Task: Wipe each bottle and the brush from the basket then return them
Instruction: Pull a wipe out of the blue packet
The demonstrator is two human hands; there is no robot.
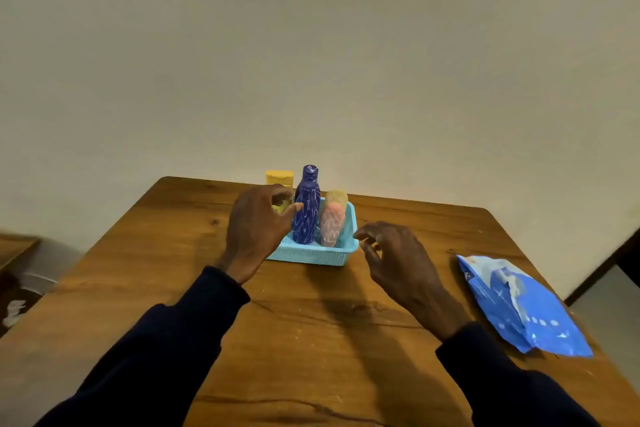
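While the blue bottle (306, 215) and pink bottle (332, 222) stand upright in the basket (311, 255), the step in hand appears to be a pick-up. The left hand (254, 229) hovers just beside the blue bottle, fingers spread, holding nothing; the right hand (398, 263) (loosely curled, also empty) hangs near the basket's corner. Next: grip the blue bottle and lift straight up.

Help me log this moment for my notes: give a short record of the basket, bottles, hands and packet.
basket: light blue, on the table
blue bottle: upright in the basket
pink bottle: upright in basket, right of blue one
left hand: beside the blue bottle, gripping nothing
right hand: at the basket's right corner, holding nothing
packet: blue, lying on table, right side
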